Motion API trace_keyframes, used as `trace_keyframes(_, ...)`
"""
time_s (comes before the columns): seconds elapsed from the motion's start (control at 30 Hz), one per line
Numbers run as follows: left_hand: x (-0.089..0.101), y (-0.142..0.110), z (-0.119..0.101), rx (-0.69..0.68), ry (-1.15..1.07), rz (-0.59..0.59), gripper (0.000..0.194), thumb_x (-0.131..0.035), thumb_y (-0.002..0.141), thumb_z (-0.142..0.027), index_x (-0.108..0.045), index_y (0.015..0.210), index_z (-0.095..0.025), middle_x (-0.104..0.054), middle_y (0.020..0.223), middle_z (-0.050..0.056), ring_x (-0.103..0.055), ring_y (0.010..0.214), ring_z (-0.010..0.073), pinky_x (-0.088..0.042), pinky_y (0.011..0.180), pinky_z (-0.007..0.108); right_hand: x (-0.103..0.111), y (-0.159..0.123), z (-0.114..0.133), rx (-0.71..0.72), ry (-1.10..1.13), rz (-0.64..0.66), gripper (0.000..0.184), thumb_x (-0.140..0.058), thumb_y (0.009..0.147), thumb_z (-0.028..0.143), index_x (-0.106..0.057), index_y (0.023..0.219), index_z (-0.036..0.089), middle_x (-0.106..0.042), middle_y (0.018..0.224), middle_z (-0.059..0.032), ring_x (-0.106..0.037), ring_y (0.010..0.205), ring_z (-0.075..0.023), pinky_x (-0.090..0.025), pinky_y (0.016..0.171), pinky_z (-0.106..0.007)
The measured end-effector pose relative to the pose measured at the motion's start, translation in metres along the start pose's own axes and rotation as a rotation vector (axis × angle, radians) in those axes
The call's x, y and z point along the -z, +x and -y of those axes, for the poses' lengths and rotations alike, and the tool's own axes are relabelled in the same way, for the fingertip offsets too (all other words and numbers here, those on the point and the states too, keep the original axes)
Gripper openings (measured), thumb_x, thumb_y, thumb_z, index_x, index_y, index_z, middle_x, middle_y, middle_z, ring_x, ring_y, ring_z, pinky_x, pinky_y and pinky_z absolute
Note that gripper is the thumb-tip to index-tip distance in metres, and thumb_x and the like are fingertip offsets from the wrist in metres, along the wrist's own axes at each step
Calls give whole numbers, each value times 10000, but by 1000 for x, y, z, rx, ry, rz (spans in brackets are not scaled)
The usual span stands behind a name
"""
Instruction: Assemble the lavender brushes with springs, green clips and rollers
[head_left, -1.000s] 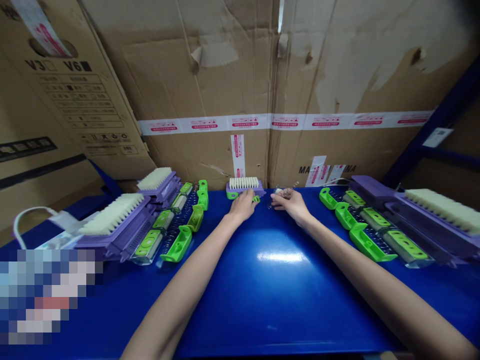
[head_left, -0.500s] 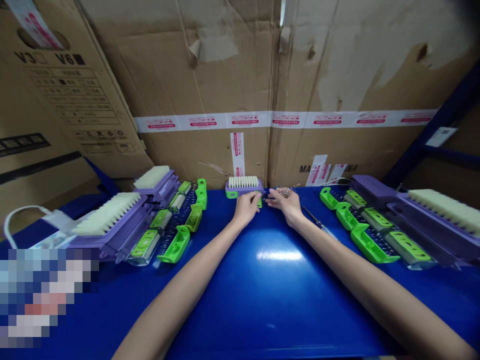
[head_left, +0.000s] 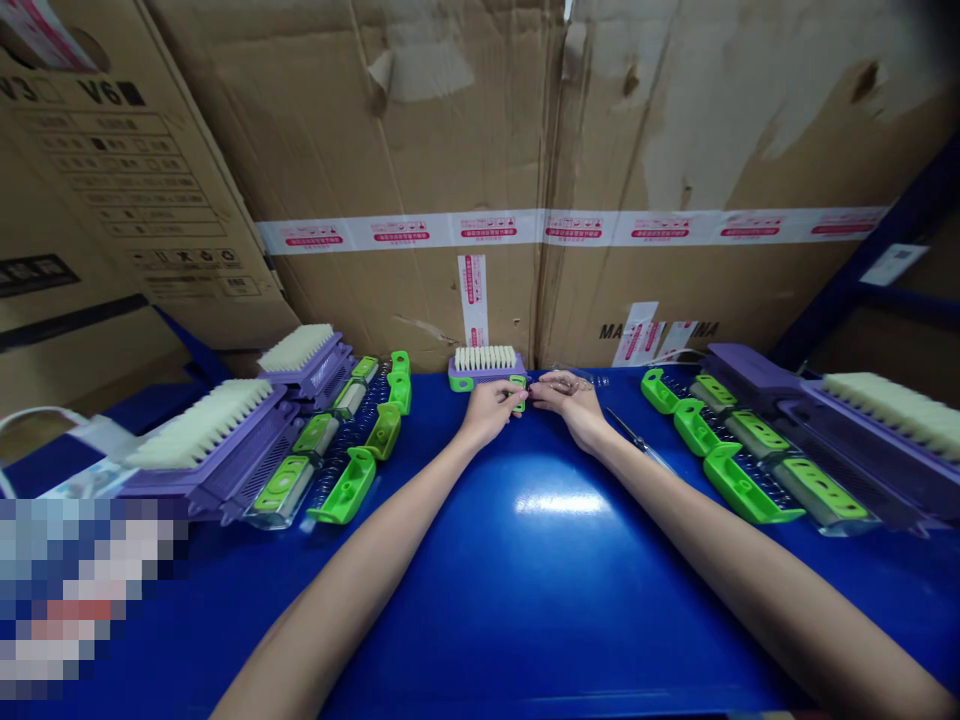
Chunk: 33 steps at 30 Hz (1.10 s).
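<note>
A small purple brush with white bristles and green trim (head_left: pixel 486 366) stands at the far middle of the blue table (head_left: pixel 540 580), against the cardboard. My left hand (head_left: pixel 491 410) is closed on its green end piece. My right hand (head_left: pixel 564 398) meets it from the right, its fingers pinched around a small clear or wire part that I cannot make out.
Rows of purple brushes (head_left: pixel 217 440) and green-and-clear parts (head_left: pixel 352 440) lie at the left; similar purple brushes (head_left: pixel 847 420) and green parts (head_left: pixel 742 460) lie at the right. A thin metal tool (head_left: pixel 634 440) rests beside my right forearm. Large cardboard boxes (head_left: pixel 525 180) wall the back.
My two hands have come together at the brush's right end; my right hand moved left until it touches the left. The thin tool beside my right arm now shows.
</note>
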<state>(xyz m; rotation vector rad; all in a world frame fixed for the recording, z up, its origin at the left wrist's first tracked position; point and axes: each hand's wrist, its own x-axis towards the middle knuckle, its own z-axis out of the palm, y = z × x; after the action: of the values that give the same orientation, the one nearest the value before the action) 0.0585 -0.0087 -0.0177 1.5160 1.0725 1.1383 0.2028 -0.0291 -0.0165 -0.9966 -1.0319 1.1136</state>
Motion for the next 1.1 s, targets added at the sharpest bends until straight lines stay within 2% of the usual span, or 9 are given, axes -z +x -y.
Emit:
trace_keyframes(0.17, 2, 2, 2, -24, -58, 5, 161, -653, 769, -264, -638, 740, -107, -596, 569, 1, -567, 455, 90, -369, 376, 172, 2, -1, 1, -1, 44, 16, 368, -824, 504, 292, -615, 780, 168, -679, 712, -1, -652, 699, -141, -536, 675, -270)
trace_keyframes(0.33, -1, -1, 2, -24, -38, -55, 105, -633, 748, -194, -628, 697, -103, -585, 535, -1, -577, 469, 96, -404, 390, 167, 3, 1, -4, 74, 9, 39, 339, -820, 509, 290, -633, 772, 184, -693, 758, -6, -654, 734, -157, -534, 709, -298)
trace_keyframes(0.4, -1, -1, 3, -26, -47, -90, 59, -626, 723, -135, -638, 764, -94, -604, 565, 6, -589, 496, 104, -412, 389, 166, 3, 2, -6, 100, -24, 48, 326, -811, 517, 273, -639, 783, 193, -706, 814, -17, -662, 804, -180, -529, 768, -325)
trace_keyframes(0.57, 0, 1, 8, -85, -14, -76, 332, -603, 679, -44, -633, 1007, -88, -664, 699, 35, -611, 594, 122, -453, 428, 173, 3, 4, -9, 162, -149, 85, 277, -780, 566, 283, -646, 796, 208, -717, 868, -32, -668, 884, -213, -511, 863, -377)
trace_keyframes(0.7, 1, 1, 8, -143, 11, -36, 401, -581, 691, -24, -612, 1084, -96, -689, 950, 99, -641, 751, 142, -497, 543, 192, 3, 4, -12, 180, -177, 92, 274, -767, 583, 298, -641, 808, 209, -716, 886, -39, -670, 883, -218, -516, 866, -388)
trace_keyframes(0.77, 1, 0, 7, -160, 15, -21, 477, -573, 693, -11, -581, 1160, -109, -682, 1002, 103, -639, 783, 135, -515, 624, 212, 3, 4, -13, 186, -187, 92, 278, -761, 590, 299, -640, 823, 208, -713, 902, -43, -668, 897, -218, -516, 872, -389)
trace_keyframes(0.93, 1, -2, 5, -177, -5, 22, 713, -553, 705, 4, -395, 1377, -172, -683, 860, 27, -620, 728, 99, -512, 698, 222, 3, 5, -14, 197, -214, 87, 280, -754, 594, 289, -644, 837, 205, -709, 911, -45, -667, 889, -212, -516, 877, -381)
trace_keyframes(1.1, 1, -2, 6, -171, -15, 29, 573, -560, 709, -16, -505, 1264, -147, -682, 829, 33, -618, 703, 100, -509, 681, 218, 2, 4, -14, 220, -228, 89, 267, -748, 608, 294, -642, 837, 207, -708, 919, -44, -666, 899, -212, -517, 879, -377)
